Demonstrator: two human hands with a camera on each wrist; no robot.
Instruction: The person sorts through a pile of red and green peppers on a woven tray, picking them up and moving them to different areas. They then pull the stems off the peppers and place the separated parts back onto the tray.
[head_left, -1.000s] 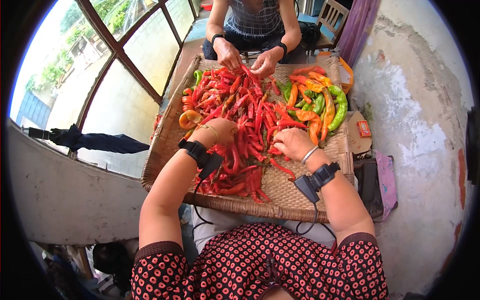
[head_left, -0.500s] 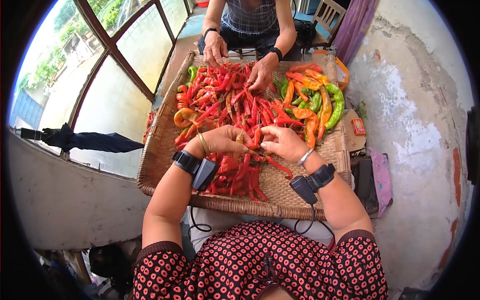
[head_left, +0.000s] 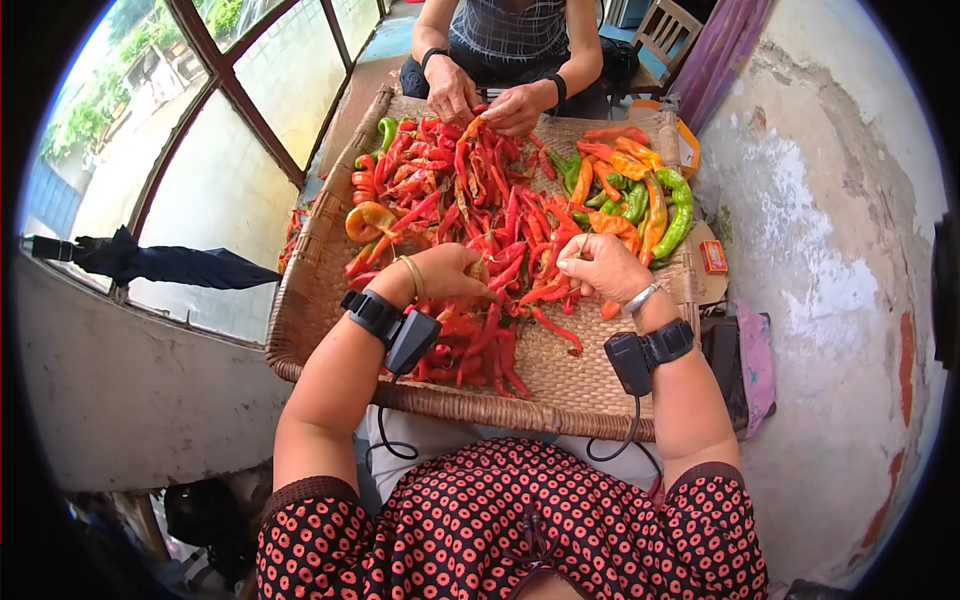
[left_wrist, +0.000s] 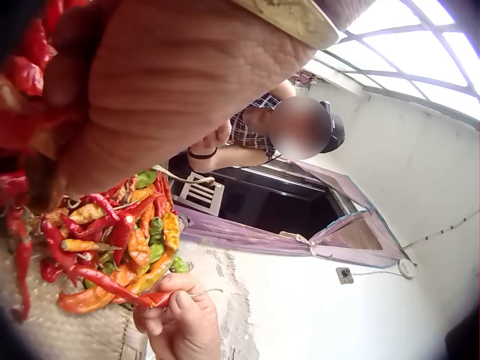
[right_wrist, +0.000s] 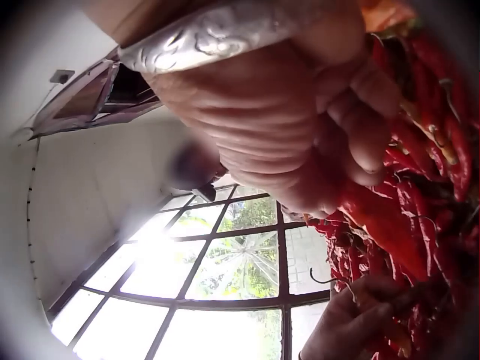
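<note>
A broad woven tray [head_left: 600, 385] holds a heap of red chili peppers [head_left: 430, 190]. Over the near part of the heap is my left hand [head_left: 445, 270], its fingers curled round a brownish-orange chili pepper [left_wrist: 45, 142] that they partly hide. To its right, my right hand [head_left: 605, 268] pinches a red chili pepper [left_wrist: 154, 298] near its stem, between thumb and fingers; the pepper's body shows large in the right wrist view too. The two hands are apart, both above the tray.
Orange and green peppers [head_left: 655, 215] lie along the tray's right side. Opposite, another person's hands [head_left: 515, 108] work at the far end of the heap. A folded dark umbrella [head_left: 190, 265] lies by the windows at left; a rough wall [head_left: 830, 300] stands at right.
My left hand moved right and my right hand met it over the heap; since then the right hand has drawn away to the right. The other person's hands parted, then came together again.
</note>
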